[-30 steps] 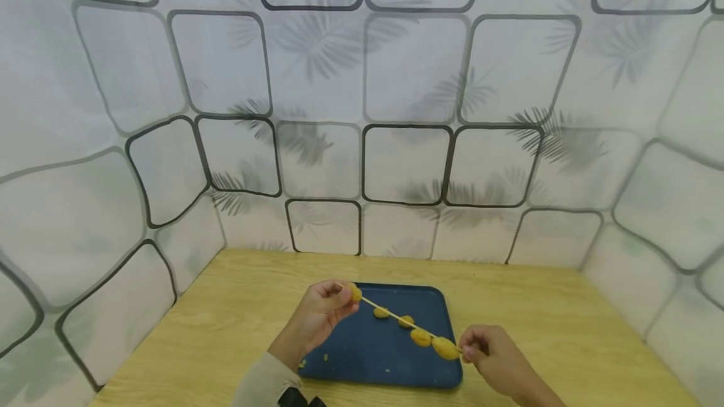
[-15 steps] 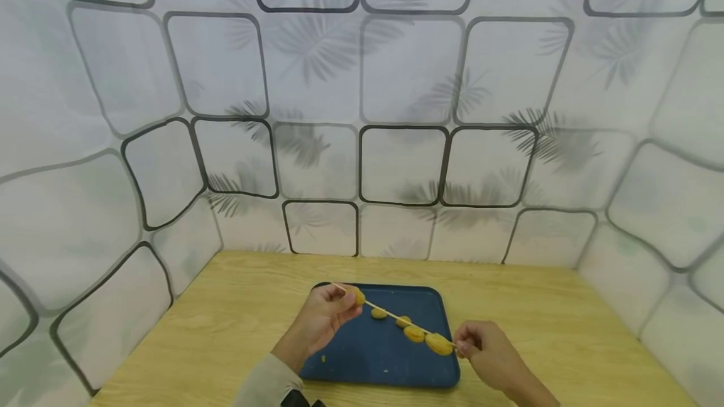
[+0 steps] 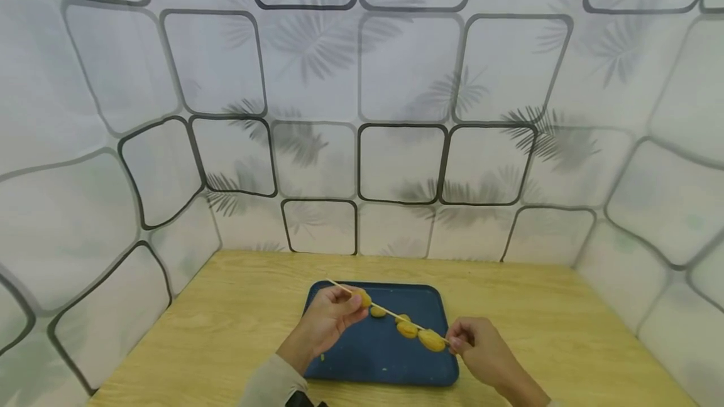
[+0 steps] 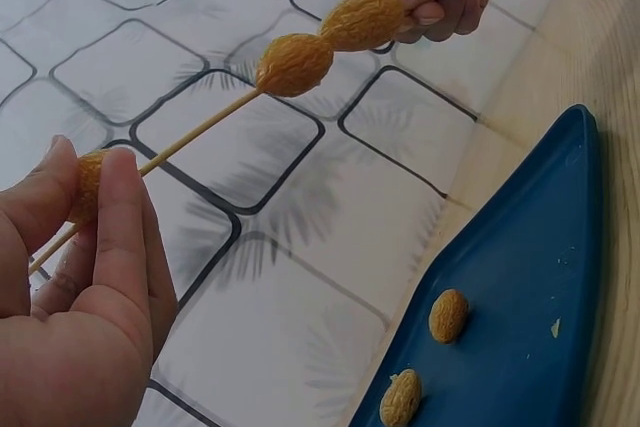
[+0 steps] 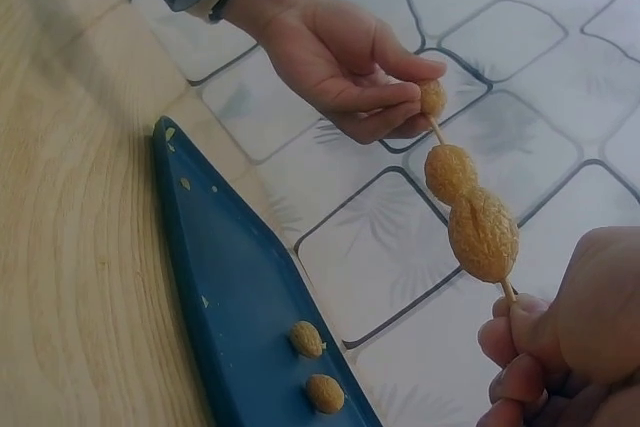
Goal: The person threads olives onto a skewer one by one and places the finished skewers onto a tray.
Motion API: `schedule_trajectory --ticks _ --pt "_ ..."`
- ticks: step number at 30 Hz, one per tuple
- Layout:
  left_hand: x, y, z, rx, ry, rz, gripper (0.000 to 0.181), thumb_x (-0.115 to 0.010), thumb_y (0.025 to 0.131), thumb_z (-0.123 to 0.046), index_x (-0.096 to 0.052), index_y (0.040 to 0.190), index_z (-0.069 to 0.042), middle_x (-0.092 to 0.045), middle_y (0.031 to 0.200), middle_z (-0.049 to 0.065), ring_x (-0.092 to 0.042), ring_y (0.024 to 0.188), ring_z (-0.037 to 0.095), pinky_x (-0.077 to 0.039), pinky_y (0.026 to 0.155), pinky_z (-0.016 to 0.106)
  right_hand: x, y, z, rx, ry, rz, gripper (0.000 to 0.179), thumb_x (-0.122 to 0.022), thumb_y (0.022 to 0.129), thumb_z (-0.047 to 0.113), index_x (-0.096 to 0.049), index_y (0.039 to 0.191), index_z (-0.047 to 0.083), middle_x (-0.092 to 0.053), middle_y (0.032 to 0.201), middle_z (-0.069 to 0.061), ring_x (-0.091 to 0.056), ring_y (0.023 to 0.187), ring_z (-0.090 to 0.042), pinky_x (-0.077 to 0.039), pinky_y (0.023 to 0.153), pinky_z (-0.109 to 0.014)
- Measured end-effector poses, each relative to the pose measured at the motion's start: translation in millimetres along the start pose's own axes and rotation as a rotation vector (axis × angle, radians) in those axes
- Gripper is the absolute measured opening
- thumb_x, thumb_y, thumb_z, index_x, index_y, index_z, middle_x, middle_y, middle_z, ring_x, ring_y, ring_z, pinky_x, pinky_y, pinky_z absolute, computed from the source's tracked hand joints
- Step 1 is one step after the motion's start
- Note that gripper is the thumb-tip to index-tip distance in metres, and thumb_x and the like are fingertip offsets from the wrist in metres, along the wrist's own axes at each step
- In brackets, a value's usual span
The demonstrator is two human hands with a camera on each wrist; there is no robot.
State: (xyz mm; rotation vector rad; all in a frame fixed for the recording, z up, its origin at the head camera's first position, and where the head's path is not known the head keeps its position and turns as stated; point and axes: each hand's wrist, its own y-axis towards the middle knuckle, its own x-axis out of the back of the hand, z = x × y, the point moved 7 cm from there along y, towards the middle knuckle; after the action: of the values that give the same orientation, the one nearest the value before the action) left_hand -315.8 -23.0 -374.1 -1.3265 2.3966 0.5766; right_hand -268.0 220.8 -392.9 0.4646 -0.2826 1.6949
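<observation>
My left hand [image 3: 328, 325] pinches a wrinkled golden-brown oval piece of food [image 4: 88, 187] between thumb and fingers. A thin wooden skewer [image 4: 200, 131] runs through that piece, its free tip poking out past my fingers. At the skewer's other end, my right hand [image 3: 483, 353] pinches the short stub of stick. Two more such pieces are threaded close to my right fingers: a larger one [image 5: 484, 235] and a smaller one [image 5: 451, 173] pressed against it. Bare stick shows between these and the piece in my left hand. The skewer slants above the blue tray [image 3: 373, 357].
On the tray lie two loose wrinkled pieces, one [image 4: 449, 316] a little apart from the other [image 4: 401, 399], among small crumbs [image 4: 555, 328]. Pale wooden tabletop [image 3: 249, 306] surrounds the tray. A patterned white curtain [image 3: 317, 162] stands behind and at both sides.
The piece in my left hand now sits further along the skewer, with more bare tip sticking out. My right hand has moved left and slightly up with the skewer; my left hand has shifted slightly right.
</observation>
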Motion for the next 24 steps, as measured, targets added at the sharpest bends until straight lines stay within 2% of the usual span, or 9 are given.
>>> schedule_trajectory --ticks 5,13,19,24 --pt "-2.2 0.3 2.8 0.002 0.014 0.022 0.014 -0.061 0.094 -0.001 -0.070 0.093 -0.012 -0.066 0.094 0.003 -0.065 0.087 0.013 -0.054 0.082 0.023 -3 0.8 2 0.001 0.012 0.010 0.013 -0.054 0.092 -0.010 -0.062 0.085 -0.002 -0.058 0.076 -0.007 -0.057 0.070 -0.024 -0.047 0.055 -0.026" --pt "-1.9 -1.3 8.4 0.018 0.004 -0.005 0.017 -0.059 0.095 0.001 -0.070 0.093 -0.012 -0.066 0.093 0.003 -0.065 0.086 0.013 -0.055 0.082 0.024 -11 0.8 4 -0.019 0.068 0.054 0.012 -0.053 0.094 -0.008 -0.061 0.087 -0.004 -0.057 0.075 -0.007 -0.051 0.063 -0.017 -0.043 0.051 -0.023" --pt "-2.5 0.0 15.9 0.049 -0.019 -0.035 0.020 -0.056 0.096 0.003 -0.069 0.093 -0.012 -0.065 0.093 0.003 -0.066 0.086 0.012 -0.055 0.081 0.025 -10 2.2 6 0.000 0.043 0.061 0.014 -0.050 0.094 -0.009 -0.062 0.087 -0.003 -0.057 0.073 -0.005 -0.051 0.063 -0.016 -0.041 0.049 -0.022" --pt "-3.9 0.8 17.4 0.042 -0.020 -0.030 0.019 -0.055 0.096 0.003 -0.069 0.094 -0.010 -0.065 0.094 0.004 -0.066 0.087 0.013 -0.055 0.081 0.025 -10 3.2 7 0.004 0.037 0.080 0.017 -0.047 0.093 -0.011 -0.061 0.086 -0.004 -0.056 0.073 -0.005 -0.052 0.066 -0.019 -0.041 0.049 -0.022"
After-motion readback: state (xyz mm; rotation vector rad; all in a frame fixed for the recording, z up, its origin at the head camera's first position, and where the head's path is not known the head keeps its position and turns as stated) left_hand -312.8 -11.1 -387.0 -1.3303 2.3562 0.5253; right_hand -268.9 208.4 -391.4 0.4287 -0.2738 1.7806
